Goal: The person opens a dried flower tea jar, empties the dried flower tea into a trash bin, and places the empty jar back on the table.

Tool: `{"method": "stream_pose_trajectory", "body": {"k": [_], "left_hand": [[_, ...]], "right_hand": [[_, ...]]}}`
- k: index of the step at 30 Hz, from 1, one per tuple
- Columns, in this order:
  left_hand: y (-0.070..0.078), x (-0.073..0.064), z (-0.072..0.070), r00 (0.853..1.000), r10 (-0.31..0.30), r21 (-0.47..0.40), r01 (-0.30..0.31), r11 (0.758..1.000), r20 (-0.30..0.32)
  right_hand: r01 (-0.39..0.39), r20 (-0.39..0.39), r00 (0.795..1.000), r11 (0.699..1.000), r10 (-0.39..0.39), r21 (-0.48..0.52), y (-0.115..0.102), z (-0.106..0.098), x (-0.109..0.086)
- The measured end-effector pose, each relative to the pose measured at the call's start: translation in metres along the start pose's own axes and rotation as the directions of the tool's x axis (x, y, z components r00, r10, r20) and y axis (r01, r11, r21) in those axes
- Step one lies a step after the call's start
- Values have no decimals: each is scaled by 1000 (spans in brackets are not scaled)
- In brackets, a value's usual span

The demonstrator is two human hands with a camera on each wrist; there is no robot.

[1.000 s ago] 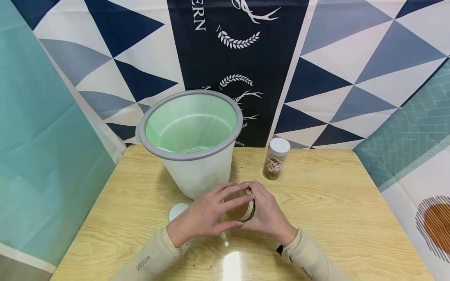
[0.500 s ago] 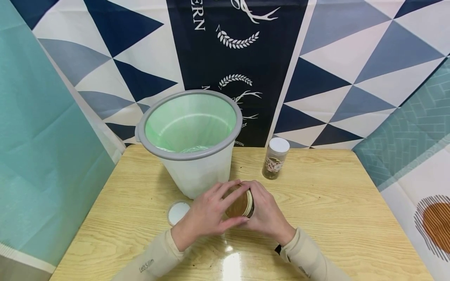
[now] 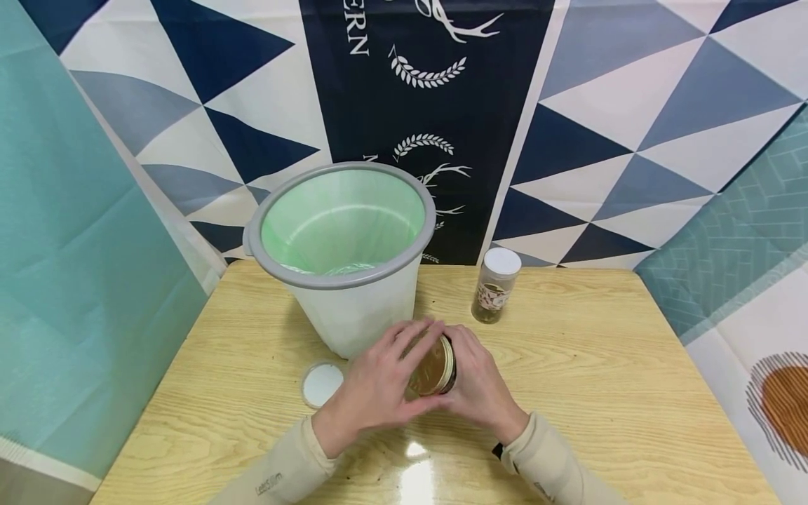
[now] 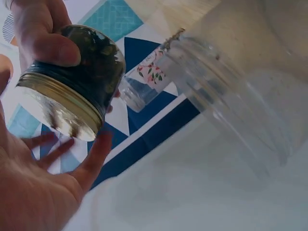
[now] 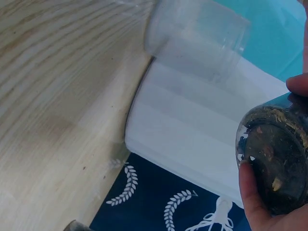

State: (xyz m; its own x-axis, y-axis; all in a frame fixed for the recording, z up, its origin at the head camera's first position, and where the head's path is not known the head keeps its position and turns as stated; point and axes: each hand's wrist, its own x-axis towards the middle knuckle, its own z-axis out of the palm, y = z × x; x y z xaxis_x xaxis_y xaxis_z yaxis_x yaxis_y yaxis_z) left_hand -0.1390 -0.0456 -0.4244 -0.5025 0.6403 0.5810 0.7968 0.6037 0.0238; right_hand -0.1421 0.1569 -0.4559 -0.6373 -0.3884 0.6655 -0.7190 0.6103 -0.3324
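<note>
In the head view, a gold-lidded jar (image 3: 434,366) was gripped at lower centre by the right hand (image 3: 477,387); the left hand (image 3: 379,387) was loosely spread about it. In the left wrist view, the lid (image 4: 62,107) was tilted toward the lower left. In the right wrist view, the jar's base (image 5: 272,161) was seen at right.

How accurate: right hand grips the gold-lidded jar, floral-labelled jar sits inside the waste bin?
Not inside: the head view shows the floral-labelled jar on the table, right of the waste bin. The right hand does grip the gold-lidded jar.
</note>
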Motion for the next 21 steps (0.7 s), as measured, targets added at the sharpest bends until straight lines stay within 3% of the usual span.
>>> {"method": "stream_pose_trajectory", "body": {"k": [4, 7, 15, 21], "left_hand": [[-6, -1, -5, 991, 128, -41, -126, 991, 39], [-8, 0, -7, 990, 132, -60, -129, 990, 48], [0, 5, -6, 1000, -26, -63, 26, 998, -3], [10, 8, -5, 984, -179, -54, 177, 983, -29]], "right_hand": [[-21, 13, 1000, 999, 21, 26, -1, -2, 1], [-18, 14, 1000, 999, 17, 29, -1, -2, 1], [-5, -20, 1000, 1000, 5, 28, -2, -2, 1], [3, -50, 999, 1000, -2, 17, -3, -1, 1]]}}
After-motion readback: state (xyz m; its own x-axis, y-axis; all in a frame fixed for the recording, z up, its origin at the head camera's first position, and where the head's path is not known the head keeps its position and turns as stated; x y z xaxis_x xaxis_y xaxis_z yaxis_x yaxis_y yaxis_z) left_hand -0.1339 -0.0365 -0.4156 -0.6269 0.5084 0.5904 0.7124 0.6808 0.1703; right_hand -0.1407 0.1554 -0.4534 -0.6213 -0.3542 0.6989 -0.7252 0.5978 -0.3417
